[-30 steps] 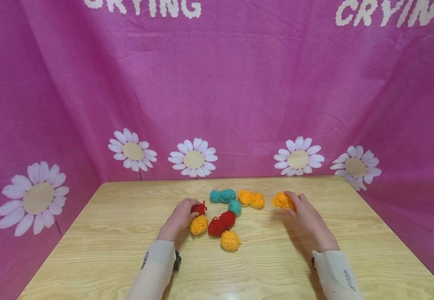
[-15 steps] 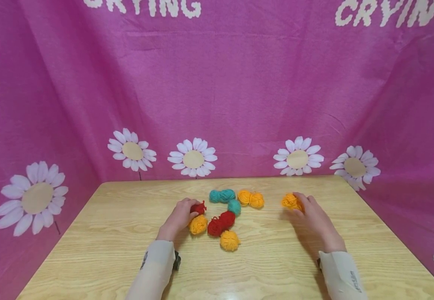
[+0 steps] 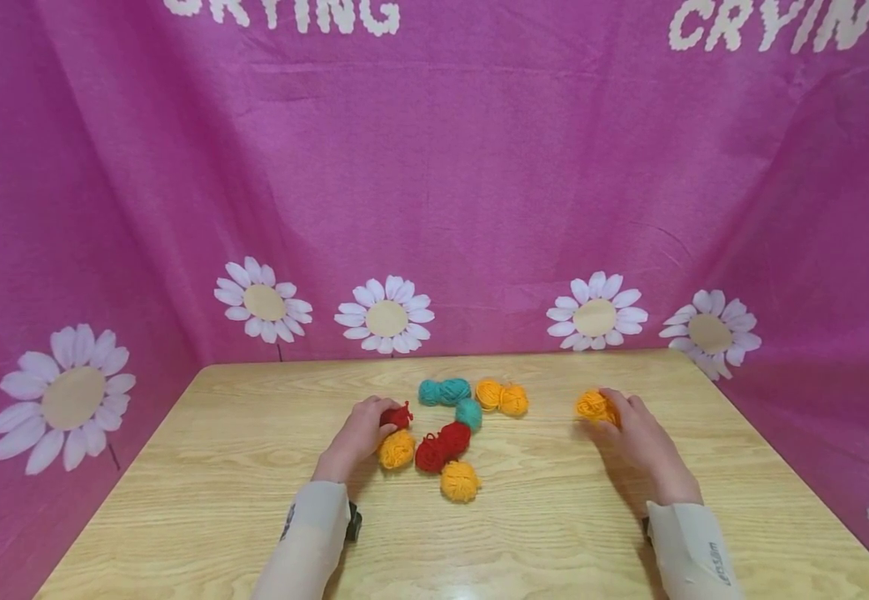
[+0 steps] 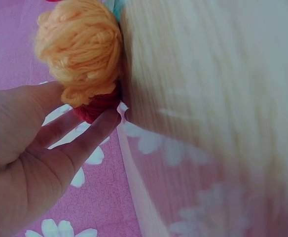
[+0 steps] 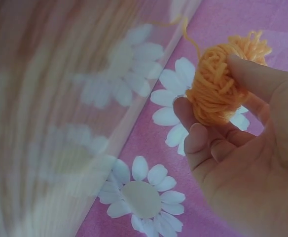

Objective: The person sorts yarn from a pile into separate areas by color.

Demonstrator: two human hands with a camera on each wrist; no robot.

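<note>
Near the middle of the table, my left hand (image 3: 360, 434) has its thumb and fingers around a small red yarn ball (image 3: 402, 414), mostly covered by the hand. A yellow yarn ball (image 4: 81, 47) lies right against the red one, close to the thumb. To the right, my right hand (image 3: 642, 440) grips an orange-yellow skein of yarn (image 3: 595, 407) between thumb and fingers. The right wrist view shows this skein (image 5: 214, 89) held off the table, with a loose strand trailing from it.
Between the hands lie a teal skein (image 3: 445, 392), a teal ball (image 3: 468, 414), an orange skein (image 3: 502, 397), a red skein (image 3: 443, 447) and a yellow ball (image 3: 460, 482). A pink flowered cloth (image 3: 479, 208) hangs behind the wooden table (image 3: 539, 533).
My right hand has moved to the right with the orange-yellow skein, away from the orange skein on the table. The left hand has stayed in place on the red yarn ball.
</note>
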